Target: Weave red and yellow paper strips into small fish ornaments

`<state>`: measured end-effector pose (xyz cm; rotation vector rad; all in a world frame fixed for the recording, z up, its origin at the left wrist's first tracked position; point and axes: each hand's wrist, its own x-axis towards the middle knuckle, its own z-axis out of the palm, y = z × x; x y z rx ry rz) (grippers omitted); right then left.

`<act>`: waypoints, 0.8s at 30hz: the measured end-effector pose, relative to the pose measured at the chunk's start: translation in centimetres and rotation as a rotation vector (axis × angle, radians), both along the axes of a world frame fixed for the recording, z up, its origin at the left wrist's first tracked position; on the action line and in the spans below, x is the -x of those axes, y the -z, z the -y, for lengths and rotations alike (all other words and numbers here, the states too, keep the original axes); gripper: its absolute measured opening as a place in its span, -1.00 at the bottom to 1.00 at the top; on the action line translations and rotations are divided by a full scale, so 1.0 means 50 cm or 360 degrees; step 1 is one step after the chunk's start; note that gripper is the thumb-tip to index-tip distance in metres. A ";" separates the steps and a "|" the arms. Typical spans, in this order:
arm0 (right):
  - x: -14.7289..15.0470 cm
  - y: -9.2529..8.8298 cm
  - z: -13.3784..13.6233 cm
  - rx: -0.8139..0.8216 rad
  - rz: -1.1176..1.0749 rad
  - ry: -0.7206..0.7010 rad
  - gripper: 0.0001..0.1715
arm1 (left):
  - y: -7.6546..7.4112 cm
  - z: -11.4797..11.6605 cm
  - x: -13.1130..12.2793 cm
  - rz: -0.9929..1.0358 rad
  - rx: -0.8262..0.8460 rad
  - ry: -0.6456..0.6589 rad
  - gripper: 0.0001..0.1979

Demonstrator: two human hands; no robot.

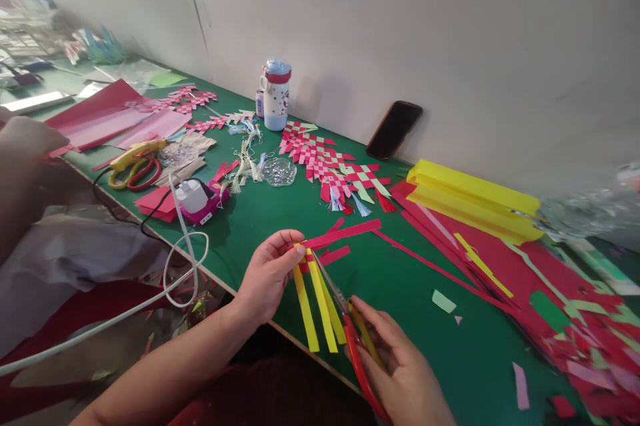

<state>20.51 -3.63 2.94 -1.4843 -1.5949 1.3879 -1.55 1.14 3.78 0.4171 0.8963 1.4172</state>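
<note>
Yellow strips (323,309): several long paper strips hang down from the left grip, held at their top ends. Their lower ends reach past the near edge of the desk.
Red strips (344,233): they cross the tops of the yellow strips and run off up and to the right of the left grip, lying flat on the desk.
Left grip (270,276): clenched, with thumb and fingertips pinching the spot where the yellow strips and red strips meet.
Right grip (400,366): grasping the scissors by their handles, below and to the right of the left grip.
Scissors (353,343): red-handled, with blades pointing up towards the left grip and lying against the yellow strips. I cannot tell how far the blades are parted.
Desk (400,283): green surface under both grips.
Woven pieces (330,163): red, white and green paper weaves, beyond the left grip.
Bottle (276,94): upright by the wall, farther beyond the left grip.
Phone (393,129): dark, leaning on the wall, well beyond the right grip.
Folded yellow paper (470,203): beyond and right of the right grip, on red sheets.
White cable (186,259): looped just left of the left grip.
</note>
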 end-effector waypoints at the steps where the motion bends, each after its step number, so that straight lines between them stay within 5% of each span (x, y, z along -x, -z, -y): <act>1: 0.001 0.000 0.000 0.0005 -0.0007 0.0001 -0.45 | -0.001 0.000 0.000 -0.0001 0.0001 0.0004 -0.69; 24: 0.009 0.015 0.009 0.0121 -0.0050 0.0073 -0.40 | 0.002 -0.001 -0.004 0.0004 0.0011 0.0008 -0.68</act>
